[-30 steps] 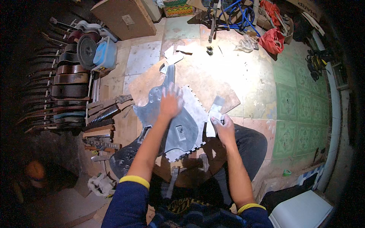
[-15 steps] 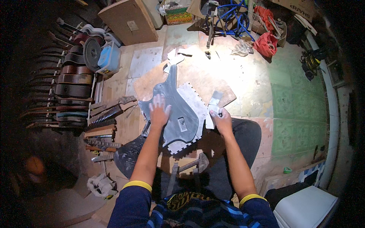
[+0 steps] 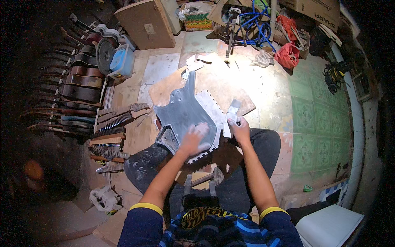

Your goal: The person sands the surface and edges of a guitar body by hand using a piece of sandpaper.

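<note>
A grey, dusty electric guitar body (image 3: 185,111) with its neck stub pointing away lies in front of me on a pale, tooth-edged mat (image 3: 221,119). My left hand (image 3: 195,139) rests on the near part of the body, palm down, fingers stretched out and slightly blurred; it hides the rectangular cavity. To the right of the body, my right hand (image 3: 240,129) is closed on a piece of sandpaper (image 3: 233,108), grey at its upper end and whitish below. The hand stays apart from the guitar body.
A wooden board (image 3: 158,91) lies under the mat. Several guitars (image 3: 82,81) stand in a row at left, with loose necks (image 3: 111,142) nearer me. A blue-lidded tub (image 3: 121,61), blue hose (image 3: 261,29) and red bag (image 3: 286,55) are farther off. A white seat (image 3: 329,226) is at right.
My left hand has slid from the upper left of the guitar body down to its near right part. The right hand still holds the sandpaper in about the same place.
</note>
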Motion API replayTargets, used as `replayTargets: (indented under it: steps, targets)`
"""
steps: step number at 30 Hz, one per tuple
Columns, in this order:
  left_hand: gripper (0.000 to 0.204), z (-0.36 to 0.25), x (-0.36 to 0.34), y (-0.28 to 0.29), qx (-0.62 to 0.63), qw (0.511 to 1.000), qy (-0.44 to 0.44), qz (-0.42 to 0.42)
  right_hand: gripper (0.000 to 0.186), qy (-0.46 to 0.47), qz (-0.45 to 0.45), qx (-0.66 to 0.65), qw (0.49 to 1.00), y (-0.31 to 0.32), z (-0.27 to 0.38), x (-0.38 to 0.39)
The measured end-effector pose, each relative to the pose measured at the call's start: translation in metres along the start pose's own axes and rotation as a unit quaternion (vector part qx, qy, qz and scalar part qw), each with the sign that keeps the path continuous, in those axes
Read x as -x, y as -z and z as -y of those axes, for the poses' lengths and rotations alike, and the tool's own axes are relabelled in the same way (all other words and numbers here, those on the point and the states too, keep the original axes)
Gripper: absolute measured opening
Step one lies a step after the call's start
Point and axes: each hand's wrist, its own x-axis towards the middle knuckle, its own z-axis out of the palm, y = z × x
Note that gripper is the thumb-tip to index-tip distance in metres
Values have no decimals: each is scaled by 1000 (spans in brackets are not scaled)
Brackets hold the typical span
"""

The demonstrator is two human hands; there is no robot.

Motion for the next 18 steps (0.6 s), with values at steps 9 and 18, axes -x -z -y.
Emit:
replayTargets:
  steps: [9,18]
  targets:
    - [98,-11,-1,13,69,995,-72,6,27,-8,-6,4,1000,-1,-1,-5]
    - [94,-26,-1,18,59,994,-75,59,35,6,-12,105,994,0,-7,-11]
